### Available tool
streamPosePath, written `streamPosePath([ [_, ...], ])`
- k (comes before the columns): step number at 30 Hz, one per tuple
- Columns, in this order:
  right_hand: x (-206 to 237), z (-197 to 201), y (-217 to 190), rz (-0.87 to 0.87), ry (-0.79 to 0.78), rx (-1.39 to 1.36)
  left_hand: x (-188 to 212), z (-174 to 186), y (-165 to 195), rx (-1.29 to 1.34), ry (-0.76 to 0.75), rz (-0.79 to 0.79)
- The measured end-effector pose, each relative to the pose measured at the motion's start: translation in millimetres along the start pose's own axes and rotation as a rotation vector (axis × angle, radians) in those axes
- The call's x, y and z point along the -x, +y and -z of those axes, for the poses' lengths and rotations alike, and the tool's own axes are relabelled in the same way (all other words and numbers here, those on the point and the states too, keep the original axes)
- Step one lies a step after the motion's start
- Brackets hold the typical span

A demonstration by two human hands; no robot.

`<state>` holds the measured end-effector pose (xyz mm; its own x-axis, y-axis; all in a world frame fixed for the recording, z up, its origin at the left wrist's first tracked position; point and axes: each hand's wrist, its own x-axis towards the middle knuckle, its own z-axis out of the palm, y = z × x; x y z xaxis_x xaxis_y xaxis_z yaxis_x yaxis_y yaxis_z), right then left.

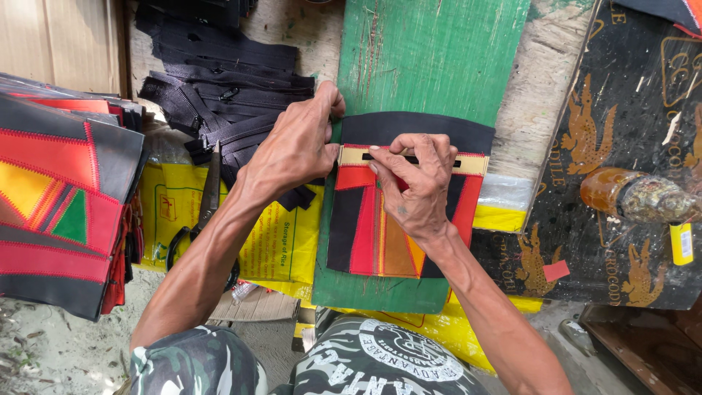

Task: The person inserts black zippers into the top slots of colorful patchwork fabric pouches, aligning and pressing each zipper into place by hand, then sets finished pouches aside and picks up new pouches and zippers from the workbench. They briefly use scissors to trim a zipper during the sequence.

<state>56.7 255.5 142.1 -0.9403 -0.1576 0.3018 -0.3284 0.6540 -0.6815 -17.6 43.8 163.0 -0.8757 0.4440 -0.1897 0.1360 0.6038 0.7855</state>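
Pressing a patchwork panel (380, 219) flat on the green board (431, 58), I'm pinching its top-left corner with my left hand (296, 143) — my right hand (413, 183) is curled, fingertips bearing down on the tan strip. Panel's showing black, red, orange wedges — stitched edges.

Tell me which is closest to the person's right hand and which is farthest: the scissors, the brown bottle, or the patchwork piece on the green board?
From the right hand:
1. Patchwork piece, directly under the hand.
2. Brown bottle, off to its right.
3. Scissors, farthest, on the left beyond the left hand.
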Motion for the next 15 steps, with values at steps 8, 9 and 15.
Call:
streamPosePath([
  [8, -1.8, 0.3, 0.2, 0.031, -0.021, 0.028, -2.0, 3.0, 1.5, 0.005, -0.014, -0.013],
  [9, -2.4, -0.1, -0.4, 0.040, -0.021, 0.038, -1.4, 3.0, 1.2, 0.008, -0.017, -0.008],
  [15, -6.2, -3.9, -5.1, 0.055, -0.018, 0.088, -1.1, 5.4, -1.2, -0.001, -0.008, -0.015],
])
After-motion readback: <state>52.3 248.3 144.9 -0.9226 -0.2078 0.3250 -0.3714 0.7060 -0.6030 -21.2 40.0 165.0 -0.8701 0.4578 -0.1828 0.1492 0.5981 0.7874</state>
